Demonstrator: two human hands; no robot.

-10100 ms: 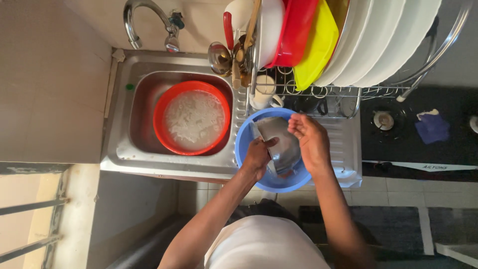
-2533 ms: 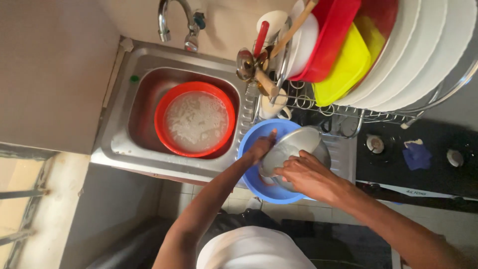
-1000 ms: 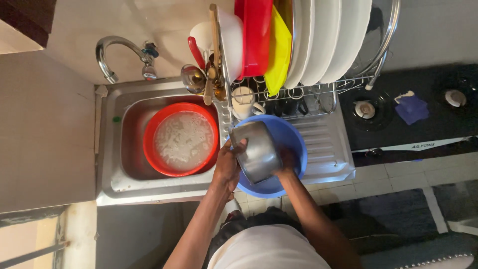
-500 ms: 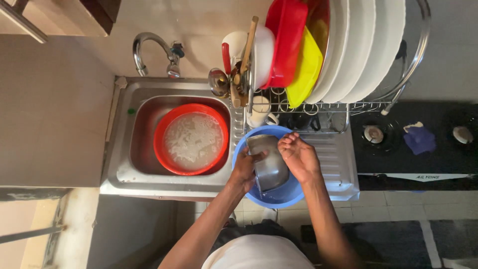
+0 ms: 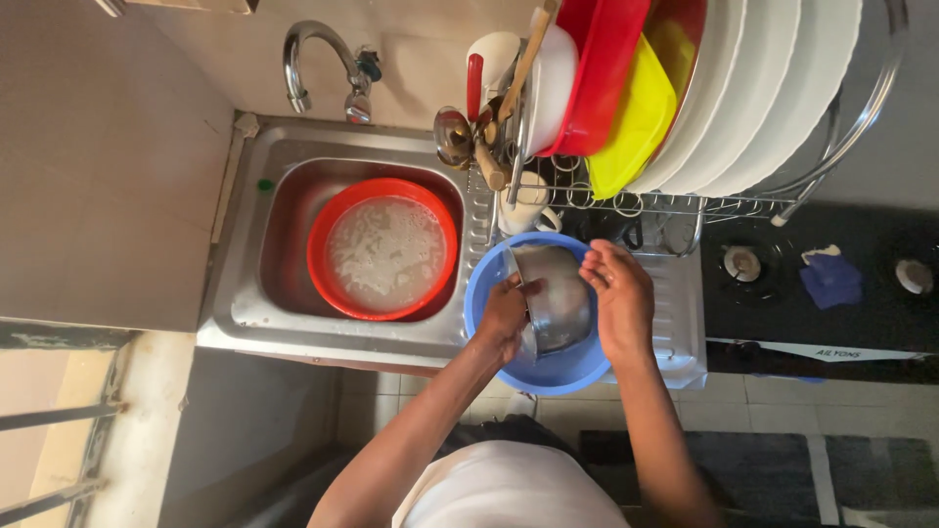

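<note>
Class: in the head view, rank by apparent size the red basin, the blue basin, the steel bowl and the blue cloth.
1. red basin
2. blue basin, nearly equal, so unsure
3. steel bowl
4. blue cloth

Home kitchen: steel sink [image 5: 245,293] w/ tap [image 5: 318,59], dish rack [image 5: 685,200] of plates [image 5: 773,88], gas hob [image 5: 831,293] adj.

Blue basin [image 5: 489,284]: I can't see its floor; the steel pot [image 5: 558,293] and both my hands cover it.
Left hand [image 5: 504,318]: fingertips hidden behind the pot's rim.
Right hand [image 5: 618,298]: I can't tell how its palm meets the pot.
White plates [image 5: 773,88]: tops cut off by the upper edge.
Tap [image 5: 318,64]: handle too small to read.
</note>
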